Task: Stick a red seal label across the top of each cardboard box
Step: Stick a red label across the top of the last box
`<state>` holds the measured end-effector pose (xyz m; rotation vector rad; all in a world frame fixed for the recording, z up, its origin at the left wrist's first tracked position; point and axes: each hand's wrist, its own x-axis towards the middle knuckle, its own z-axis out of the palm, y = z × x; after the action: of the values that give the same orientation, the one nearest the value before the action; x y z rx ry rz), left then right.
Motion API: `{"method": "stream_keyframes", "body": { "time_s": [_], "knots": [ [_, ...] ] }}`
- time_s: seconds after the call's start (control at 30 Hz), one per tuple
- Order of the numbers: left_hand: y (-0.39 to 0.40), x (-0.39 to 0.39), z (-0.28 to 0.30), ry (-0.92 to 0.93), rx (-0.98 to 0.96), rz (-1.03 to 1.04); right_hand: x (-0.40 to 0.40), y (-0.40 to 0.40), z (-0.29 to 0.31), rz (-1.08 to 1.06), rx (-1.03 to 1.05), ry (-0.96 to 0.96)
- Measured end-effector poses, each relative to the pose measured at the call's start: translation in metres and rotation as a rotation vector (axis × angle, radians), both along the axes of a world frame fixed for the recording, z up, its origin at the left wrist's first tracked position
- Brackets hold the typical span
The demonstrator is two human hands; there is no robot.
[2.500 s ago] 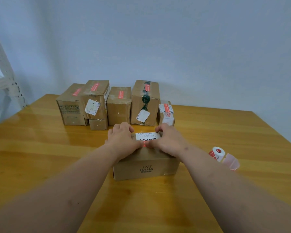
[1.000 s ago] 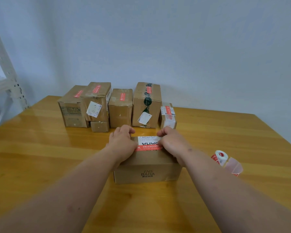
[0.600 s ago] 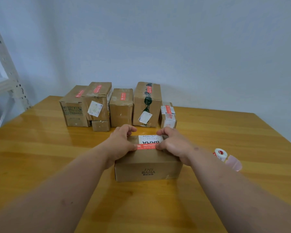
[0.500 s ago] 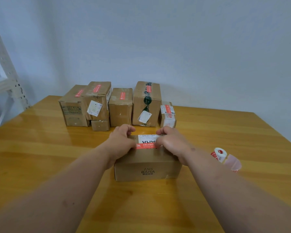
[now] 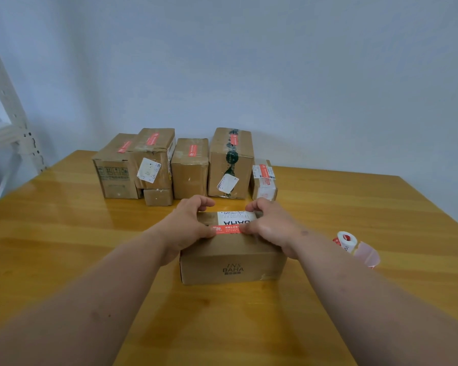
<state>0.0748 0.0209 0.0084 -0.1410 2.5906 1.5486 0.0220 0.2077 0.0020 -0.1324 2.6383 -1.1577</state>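
Now smoothing: left hand [image 5: 188,223] and right hand [image 5: 269,224], fingers curled over box [image 5: 233,257], thumbs pressing label [image 5: 228,229] mid-table. Next, rub ends flat.

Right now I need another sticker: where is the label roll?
In the head view the label roll lies on the wooden table, to the right of the box under both hands, just beyond the right forearm.
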Motion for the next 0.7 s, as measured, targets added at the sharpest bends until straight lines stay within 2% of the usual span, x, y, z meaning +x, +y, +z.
{"method": "stream_keyframes", "body": {
  "time_s": [0.1, 0.2, 0.33, 0.47, 0.6, 0.7],
  "knots": [
    [-0.003, 0.001, 0.002, -0.023, 0.06, -0.015, -0.002, 0.006, 0.0, 0.016, -0.079, -0.038],
    [0.0, 0.0, 0.0, -0.01, 0.062, 0.02, 0.002, 0.0, 0.001, -0.017, -0.056, -0.008],
    [0.005, -0.002, -0.006, 0.065, -0.131, 0.058, 0.002, -0.004, 0.001, -0.038, 0.01, 0.047],
    [0.007, -0.003, -0.005, 0.061, -0.12, 0.074, 0.006, 0.0, 0.004, -0.042, -0.053, 0.041],
    [0.009, -0.002, -0.006, 0.11, -0.198, 0.086, 0.009, -0.002, 0.004, 0.014, 0.078, 0.058],
    [0.008, -0.003, -0.006, 0.076, -0.144, 0.073, 0.009, 0.004, 0.008, 0.029, -0.071, -0.003]
  ]
}}
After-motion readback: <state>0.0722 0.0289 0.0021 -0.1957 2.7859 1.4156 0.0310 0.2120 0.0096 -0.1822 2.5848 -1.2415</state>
